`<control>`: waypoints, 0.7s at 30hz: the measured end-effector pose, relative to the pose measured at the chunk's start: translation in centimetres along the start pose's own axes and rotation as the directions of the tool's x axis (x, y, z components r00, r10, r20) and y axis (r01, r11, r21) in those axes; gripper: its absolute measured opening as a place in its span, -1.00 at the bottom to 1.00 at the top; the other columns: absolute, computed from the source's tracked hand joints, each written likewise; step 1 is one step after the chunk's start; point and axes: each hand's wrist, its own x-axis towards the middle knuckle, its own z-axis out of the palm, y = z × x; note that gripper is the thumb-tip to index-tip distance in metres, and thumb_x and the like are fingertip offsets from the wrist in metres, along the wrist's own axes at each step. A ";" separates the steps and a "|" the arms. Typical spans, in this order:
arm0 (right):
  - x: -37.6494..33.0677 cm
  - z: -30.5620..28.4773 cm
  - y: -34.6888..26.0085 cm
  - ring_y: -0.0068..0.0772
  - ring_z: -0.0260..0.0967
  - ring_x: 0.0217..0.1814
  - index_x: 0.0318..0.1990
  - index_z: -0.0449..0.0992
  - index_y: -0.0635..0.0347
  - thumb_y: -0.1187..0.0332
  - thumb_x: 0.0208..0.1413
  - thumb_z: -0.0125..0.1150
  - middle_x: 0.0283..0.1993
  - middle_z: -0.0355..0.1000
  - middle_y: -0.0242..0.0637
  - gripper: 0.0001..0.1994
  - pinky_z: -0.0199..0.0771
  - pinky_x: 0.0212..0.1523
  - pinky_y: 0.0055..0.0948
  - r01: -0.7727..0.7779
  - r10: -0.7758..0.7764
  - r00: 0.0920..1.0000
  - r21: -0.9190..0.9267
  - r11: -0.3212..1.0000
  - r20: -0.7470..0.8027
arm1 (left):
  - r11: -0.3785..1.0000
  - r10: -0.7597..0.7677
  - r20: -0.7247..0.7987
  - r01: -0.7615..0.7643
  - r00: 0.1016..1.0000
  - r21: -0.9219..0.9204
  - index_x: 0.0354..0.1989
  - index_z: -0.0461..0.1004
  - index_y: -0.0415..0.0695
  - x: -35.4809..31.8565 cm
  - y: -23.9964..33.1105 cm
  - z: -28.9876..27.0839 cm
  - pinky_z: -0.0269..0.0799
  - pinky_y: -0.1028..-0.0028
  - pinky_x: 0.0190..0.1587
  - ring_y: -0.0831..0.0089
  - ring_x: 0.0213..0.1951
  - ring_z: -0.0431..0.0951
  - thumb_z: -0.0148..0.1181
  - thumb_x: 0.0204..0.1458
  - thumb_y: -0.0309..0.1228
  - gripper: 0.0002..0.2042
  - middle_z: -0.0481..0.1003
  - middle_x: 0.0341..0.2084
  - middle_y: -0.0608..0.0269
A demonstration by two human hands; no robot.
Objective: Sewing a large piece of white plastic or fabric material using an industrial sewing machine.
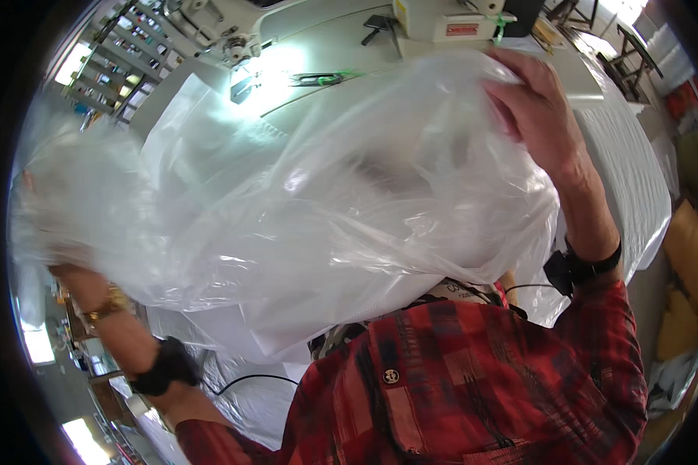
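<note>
A large, crinkled sheet of clear plastic film (349, 201) spreads between my two arms, in front of my chest and over the table. I cannot tell whether it is a single sheet or a bag. My right hand (539, 116) is raised at the upper right, with its fingers closed on the film's edge. At the far left, my left hand (46, 225) is smeared by motion and partly covered by the film, so its fingers do not show clearly. White material (182, 116) lies under the film on the left.
A sewing machine (236, 46) with a bright lamp stands at the back left. Thread snips (318, 79) with green thread and a small black tool (378, 25) lie on the pale tabletop (310, 39). More plastic film (624, 170) drapes over the table's right side.
</note>
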 end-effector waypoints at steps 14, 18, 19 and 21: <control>-8.4 1.4 3.0 -0.31 0.42 -0.44 -0.21 0.49 0.25 0.48 -0.04 0.35 -0.41 0.46 -0.27 -0.77 0.39 -0.44 -0.35 0.644 -0.715 0.699 -0.460 0.611 0.029 | 0.989 0.113 0.330 -0.139 0.937 0.057 0.15 0.40 -0.22 -2.3 9.4 17.9 0.38 0.29 0.15 0.11 0.05 0.48 0.00 0.07 -0.62 -0.59 0.47 -0.02 -0.09; -19.2 0.2 9.1 -0.10 0.41 -0.43 -0.28 0.45 0.19 0.39 0.08 0.23 -0.43 0.41 -0.22 -0.88 0.36 -0.39 -0.16 0.144 0.047 0.914 -0.431 0.891 0.402 | 0.989 0.015 0.312 -0.061 0.950 0.136 0.15 0.39 -0.22 -0.1 4.1 20.1 0.38 0.29 0.16 0.11 0.06 0.47 0.00 0.07 -0.62 -0.58 0.46 -0.01 -0.10; -22.1 -0.7 10.7 -0.02 0.43 -0.30 -0.24 0.46 0.20 0.33 0.11 0.18 -0.35 0.42 -0.16 -0.85 0.43 -0.27 -0.12 -0.080 0.310 0.875 -0.520 0.850 0.371 | 0.988 -0.002 0.308 -0.046 0.951 0.148 0.15 0.39 -0.22 0.0 3.5 20.4 0.38 0.29 0.16 0.11 0.06 0.47 0.00 0.07 -0.62 -0.58 0.46 -0.01 -0.10; -26.3 -1.6 12.8 0.04 0.42 -0.08 -0.15 0.46 0.19 0.25 0.13 0.14 -0.24 0.42 -0.09 -0.77 0.49 -0.13 -0.11 -0.105 0.742 0.499 -0.818 0.565 0.448 | 0.985 -0.032 0.308 -0.021 0.951 0.168 0.16 0.39 -0.22 0.6 1.9 21.1 0.37 0.29 0.16 0.11 0.06 0.47 -0.01 0.07 -0.63 -0.58 0.46 -0.01 -0.10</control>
